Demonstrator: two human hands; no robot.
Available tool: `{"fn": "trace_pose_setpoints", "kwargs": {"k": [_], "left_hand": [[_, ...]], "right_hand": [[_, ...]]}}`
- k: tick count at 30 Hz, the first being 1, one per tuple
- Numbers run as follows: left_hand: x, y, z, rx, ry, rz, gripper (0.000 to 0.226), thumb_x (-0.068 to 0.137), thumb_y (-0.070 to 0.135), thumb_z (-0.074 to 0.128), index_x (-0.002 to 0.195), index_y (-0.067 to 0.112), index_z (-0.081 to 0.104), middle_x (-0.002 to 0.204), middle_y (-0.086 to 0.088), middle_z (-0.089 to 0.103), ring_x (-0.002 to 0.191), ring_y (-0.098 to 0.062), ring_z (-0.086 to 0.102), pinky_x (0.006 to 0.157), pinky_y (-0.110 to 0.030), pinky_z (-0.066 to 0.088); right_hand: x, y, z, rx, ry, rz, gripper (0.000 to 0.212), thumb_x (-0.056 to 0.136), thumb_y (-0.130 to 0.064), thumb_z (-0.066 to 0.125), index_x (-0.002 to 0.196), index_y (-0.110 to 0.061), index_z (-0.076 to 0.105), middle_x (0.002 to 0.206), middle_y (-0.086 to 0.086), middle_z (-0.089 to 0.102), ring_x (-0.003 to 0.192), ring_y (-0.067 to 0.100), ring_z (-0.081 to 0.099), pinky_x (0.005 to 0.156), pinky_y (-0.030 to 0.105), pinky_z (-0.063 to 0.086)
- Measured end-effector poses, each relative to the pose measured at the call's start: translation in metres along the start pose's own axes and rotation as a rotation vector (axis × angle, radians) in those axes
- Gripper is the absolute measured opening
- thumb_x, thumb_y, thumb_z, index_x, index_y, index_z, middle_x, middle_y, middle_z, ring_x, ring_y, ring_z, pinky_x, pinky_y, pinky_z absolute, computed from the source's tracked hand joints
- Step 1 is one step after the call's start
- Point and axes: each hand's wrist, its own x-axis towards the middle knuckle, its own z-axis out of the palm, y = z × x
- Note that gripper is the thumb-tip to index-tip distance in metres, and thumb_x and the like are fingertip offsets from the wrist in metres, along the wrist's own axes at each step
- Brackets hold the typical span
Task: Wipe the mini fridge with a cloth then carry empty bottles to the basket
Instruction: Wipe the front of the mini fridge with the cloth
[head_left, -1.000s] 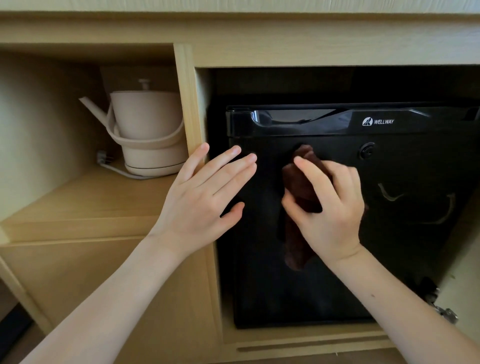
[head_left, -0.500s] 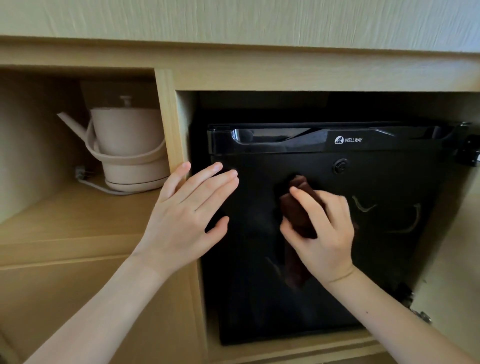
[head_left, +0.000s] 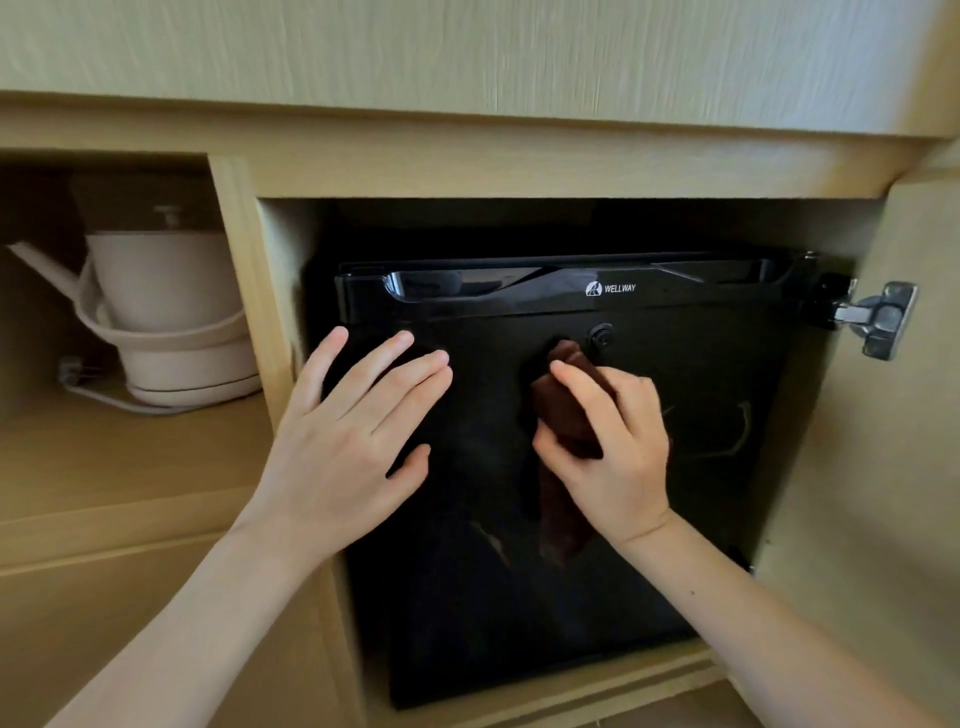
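Wooden cabinet niche (head_left: 467, 171), black mini fridge (head_left: 675, 519); right hand (head_left: 618, 457) grip clamped on seemingly vertical brown cloth (head_left: 561, 519), left hand (head_left: 353, 441) spread flat.

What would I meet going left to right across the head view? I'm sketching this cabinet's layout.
Kettle → left hand → dark brown cloth in the right hand → cabinet door hinge. The black mini fridge spans behind both hands.

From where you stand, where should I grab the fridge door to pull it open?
Probably at the recessed handle, a glossy scoop at the top left of the mini fridge door. Hook your fingers in from above and pull outward. The cabinet hinge sits on the right, which hints the left edge swings free.
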Motion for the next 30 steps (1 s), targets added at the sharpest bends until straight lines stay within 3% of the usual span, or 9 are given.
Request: {"fn": "trace_pose_setpoints", "kwargs": {"k": [5, 10, 16, 23, 26, 30], "left_hand": [[0.014, 0.015, 0.008, -0.112, -0.014, 0.018, 0.063, 0.082, 0.024, 0.063, 0.142, 0.013, 0.048, 0.149, 0.001, 0.046, 0.146, -0.024, 0.03, 0.123, -0.046, 0.012], [0.03, 0.032, 0.018, -0.188, 0.009, 0.01, 0.062, 0.08, 0.023, 0.065, 0.14, 0.012, 0.052, 0.148, 0.0, 0.048, 0.145, -0.025, 0.031, 0.123, -0.043, 0.012], [0.03, 0.034, 0.022, -0.219, 0.033, 0.009, 0.06, 0.082, 0.025, 0.064, 0.139, 0.013, 0.053, 0.148, 0.001, 0.048, 0.145, -0.023, 0.032, 0.123, -0.042, 0.014], [0.032, 0.033, 0.022, -0.228, 0.038, 0.004, 0.059, 0.082, 0.025, 0.064, 0.139, 0.014, 0.054, 0.146, 0.001, 0.05, 0.145, -0.023, 0.032, 0.122, -0.043, 0.017], [0.037, 0.039, 0.025, -0.238, 0.038, -0.002, 0.059, 0.082, 0.028, 0.063, 0.139, 0.015, 0.054, 0.147, 0.003, 0.049, 0.146, -0.02, 0.03, 0.122, -0.042, 0.014], [0.04, 0.044, 0.03, -0.222, 0.033, -0.006, 0.06, 0.082, 0.032, 0.061, 0.14, 0.017, 0.052, 0.149, 0.006, 0.046, 0.148, -0.017, 0.026, 0.123, -0.043, 0.01]], "right_hand": [[-0.005, 0.012, -0.006, -0.053, 0.086, 0.139, 0.044, 0.082, -0.018, 0.073, 0.123, -0.004, 0.065, 0.111, 0.014, 0.057, 0.101, 0.025, 0.054, 0.097, 0.017, 0.036], [-0.002, -0.008, 0.003, -0.029, -0.028, 0.031, 0.05, 0.082, -0.019, 0.073, 0.129, -0.016, 0.056, 0.115, 0.004, 0.05, 0.102, 0.02, 0.053, 0.094, 0.018, 0.039], [-0.003, 0.011, -0.007, -0.008, -0.074, -0.012, 0.051, 0.083, -0.022, 0.073, 0.131, -0.017, 0.057, 0.117, 0.003, 0.051, 0.104, 0.019, 0.053, 0.097, 0.02, 0.04], [-0.004, 0.046, -0.03, -0.057, 0.144, 0.333, 0.049, 0.082, -0.024, 0.071, 0.127, -0.007, 0.061, 0.11, 0.011, 0.052, 0.1, 0.014, 0.051, 0.086, 0.036, 0.052], [-0.002, 0.024, -0.011, -0.023, 0.124, 0.214, 0.048, 0.082, -0.021, 0.073, 0.127, -0.009, 0.061, 0.11, 0.01, 0.053, 0.1, 0.018, 0.054, 0.09, 0.024, 0.046], [-0.001, 0.012, -0.003, 0.033, -0.02, -0.011, 0.049, 0.083, -0.021, 0.074, 0.129, -0.016, 0.058, 0.117, 0.002, 0.052, 0.102, 0.018, 0.055, 0.092, 0.023, 0.045]]}}
